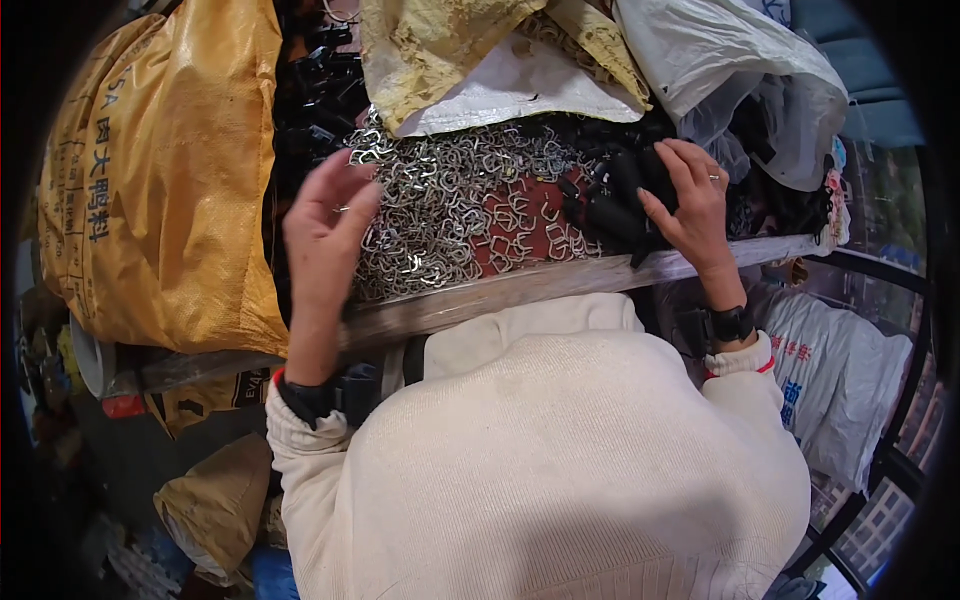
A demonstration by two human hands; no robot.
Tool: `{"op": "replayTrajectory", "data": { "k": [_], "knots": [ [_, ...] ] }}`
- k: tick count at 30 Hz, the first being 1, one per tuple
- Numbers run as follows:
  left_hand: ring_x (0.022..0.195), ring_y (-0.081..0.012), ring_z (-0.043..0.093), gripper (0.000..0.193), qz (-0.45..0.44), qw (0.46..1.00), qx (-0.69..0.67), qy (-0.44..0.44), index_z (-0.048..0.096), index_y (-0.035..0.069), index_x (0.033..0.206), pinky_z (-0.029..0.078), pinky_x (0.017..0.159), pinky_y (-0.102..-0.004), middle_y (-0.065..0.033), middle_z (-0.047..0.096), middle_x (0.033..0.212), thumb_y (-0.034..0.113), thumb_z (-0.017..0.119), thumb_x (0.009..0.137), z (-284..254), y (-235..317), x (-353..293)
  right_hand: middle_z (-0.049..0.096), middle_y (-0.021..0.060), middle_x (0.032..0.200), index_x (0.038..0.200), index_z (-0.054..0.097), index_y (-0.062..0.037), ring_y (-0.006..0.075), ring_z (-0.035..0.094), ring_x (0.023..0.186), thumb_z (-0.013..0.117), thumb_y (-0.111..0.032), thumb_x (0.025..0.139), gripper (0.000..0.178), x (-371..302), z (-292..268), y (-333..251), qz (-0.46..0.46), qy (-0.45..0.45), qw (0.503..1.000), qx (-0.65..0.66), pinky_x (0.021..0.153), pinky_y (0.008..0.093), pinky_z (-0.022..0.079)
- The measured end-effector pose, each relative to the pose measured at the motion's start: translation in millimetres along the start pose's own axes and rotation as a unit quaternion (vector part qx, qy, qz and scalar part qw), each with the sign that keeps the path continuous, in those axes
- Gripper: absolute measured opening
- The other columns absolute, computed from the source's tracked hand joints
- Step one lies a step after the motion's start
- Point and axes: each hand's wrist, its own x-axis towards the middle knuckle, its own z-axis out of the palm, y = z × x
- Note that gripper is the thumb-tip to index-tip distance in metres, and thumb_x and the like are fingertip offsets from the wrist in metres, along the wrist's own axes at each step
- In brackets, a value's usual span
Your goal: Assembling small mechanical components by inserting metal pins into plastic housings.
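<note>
A heap of small bent silver metal hooks (430,215) covers the table in front of me. My left hand (328,218) hovers at the heap's left edge, slightly blurred, its thumb and fingers apart. A tiny shiny bit shows by its fingers; whether it is a hook or a ring I cannot tell. On the right, my right hand (692,195) has its thumb and fingers curved round a black plastic part (628,178) at the edge of a pile of similar pieces. A black cylindrical piece (612,217) lies just left of that hand.
A large orange woven sack (170,180) stands at the left. More black parts (322,85) lie beside it. A yellowed sack (440,60) lies behind the hooks, and a white sack (735,60) with black parts inside opens at the back right. The table's wrapped front edge (480,295) runs before me.
</note>
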Motion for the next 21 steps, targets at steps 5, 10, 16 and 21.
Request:
{"op": "replayTrajectory", "data": {
  "k": [5, 10, 16, 21],
  "knots": [
    [0.083, -0.0198, 0.055, 0.034, 0.138, 0.895, 0.419, 0.063, 0.047, 0.002, 0.109, 0.045, 0.069, -0.028, -0.0113, 0.055, 0.097, 0.011, 0.055, 0.077, -45, -12, 17, 0.043, 0.0111, 0.115, 0.114, 0.044, -0.0055, 0.0265, 0.039, 0.107, 0.06, -0.037, 0.068, 0.058, -7, 3, 5, 0.054, -0.027, 0.997, -0.048, 0.09, 0.0358, 0.025],
    [0.087, -0.0281, 0.052, 0.034, 0.177, 0.758, 0.623, 0.081, 0.048, 0.005, 0.107, 0.044, 0.07, -0.0343, -0.0115, 0.052, 0.096, 0.015, 0.055, 0.076, -60, -21, 25, 0.045, 0.0115, 0.112, 0.112, 0.046, -0.0043, 0.027, 0.041, 0.104, 0.06, -0.037, 0.069, 0.056, -3, -1, -1, 0.016, 0.022, 1.0, 0.009, 0.088, 0.0352, 0.027],
    [0.085, -0.0285, 0.052, 0.031, 0.199, 0.74, 0.627, 0.137, 0.049, 0.007, 0.104, 0.044, 0.067, -0.0361, -0.0121, 0.051, 0.095, 0.017, 0.055, 0.075, -73, -22, 32, 0.051, 0.0117, 0.1, 0.102, 0.051, -0.0018, 0.027, 0.046, 0.095, 0.064, -0.025, 0.066, 0.045, -9, -2, -11, -0.036, 0.076, 0.995, 0.056, 0.082, 0.0341, 0.034],
    [0.082, -0.0291, 0.053, 0.029, 0.126, 0.732, 0.664, 0.084, 0.05, 0.006, 0.101, 0.044, 0.066, -0.0358, -0.0119, 0.052, 0.09, 0.017, 0.056, 0.074, -79, -18, 39, 0.054, 0.0101, 0.089, 0.093, 0.054, -0.0013, 0.0261, 0.051, 0.085, 0.065, -0.013, 0.062, 0.035, 4, 7, -33, -0.095, 0.068, 0.988, 0.1, 0.076, 0.0341, 0.037]
  ]
}}
